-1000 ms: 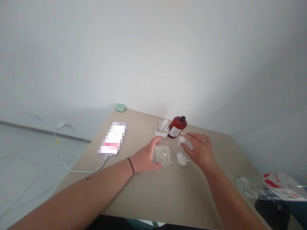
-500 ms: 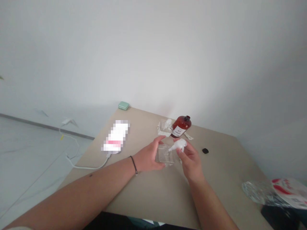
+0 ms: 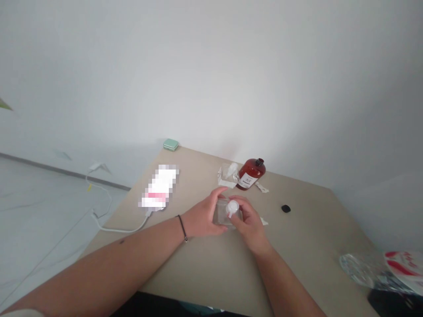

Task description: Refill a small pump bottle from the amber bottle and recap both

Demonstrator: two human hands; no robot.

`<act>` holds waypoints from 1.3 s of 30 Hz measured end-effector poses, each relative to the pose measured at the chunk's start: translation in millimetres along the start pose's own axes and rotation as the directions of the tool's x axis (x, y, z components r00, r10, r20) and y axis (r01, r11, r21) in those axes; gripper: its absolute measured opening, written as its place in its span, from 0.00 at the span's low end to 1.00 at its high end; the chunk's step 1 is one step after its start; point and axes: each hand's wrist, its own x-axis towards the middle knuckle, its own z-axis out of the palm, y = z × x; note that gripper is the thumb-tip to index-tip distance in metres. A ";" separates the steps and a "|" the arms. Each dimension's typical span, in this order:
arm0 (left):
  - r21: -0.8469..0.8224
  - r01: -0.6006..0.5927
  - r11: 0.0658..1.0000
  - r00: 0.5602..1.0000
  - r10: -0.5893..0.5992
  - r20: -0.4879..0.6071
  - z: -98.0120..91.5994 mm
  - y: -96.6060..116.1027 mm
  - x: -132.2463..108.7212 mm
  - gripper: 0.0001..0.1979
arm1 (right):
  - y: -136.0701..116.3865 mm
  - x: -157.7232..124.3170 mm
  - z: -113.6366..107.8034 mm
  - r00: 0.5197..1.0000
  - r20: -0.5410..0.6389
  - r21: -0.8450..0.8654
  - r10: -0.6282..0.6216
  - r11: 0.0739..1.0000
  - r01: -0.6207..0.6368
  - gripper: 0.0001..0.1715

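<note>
- Got white cap-like piece (image 3: 233, 207) pinched between thumb and fingers of right hand (image 3: 249, 222).
- Got clear container (image 3: 222, 215) clasped from left by left hand (image 3: 205, 215), digits parted across far and near sides.
- Key relation: white piece over right part of container in view, just left of right palm, nearer right hand than left. Cannot tell contact from small gap.
- Looking nearly end-on at white piece: round top toward camera, small tab pointing toward near table edge, slightly left. Long axis probably close to upright, judging by round outline; lower end hidden.
- Reading container as squarish from above, opening hidden; cannot tell long axis.
- Beyond both hands on table (image 3: 307, 246): brown bottle (image 3: 253, 175), apparently standing, neck uncapped; clear wrapper (image 3: 228, 179) just left of bottle.
- Right of right hand: small black object (image 3: 286, 208), well apart.
- Off left: phone (image 3: 160, 187) with white cable (image 3: 127, 229) leading from near end.
</note>
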 end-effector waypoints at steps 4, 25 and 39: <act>0.000 -0.011 1.000 1.000 0.011 0.017 -0.5 -2.0 -0.3 0.55 | -4.5 -1.7 -1.8 0.999 0.048 0.097 0.011 0.995 -0.016 0.22; 0.074 -0.195 0.978 0.979 0.190 0.074 -5.9 3.1 1.4 0.40 | -3.2 -1.7 -2.2 0.996 0.072 0.287 0.051 0.955 -0.070 0.16; 0.090 -0.202 0.975 0.975 0.192 0.112 -4.6 -6.2 -0.4 0.40 | -5.4 -0.2 -4.0 0.997 0.073 0.327 0.004 0.945 -0.027 0.15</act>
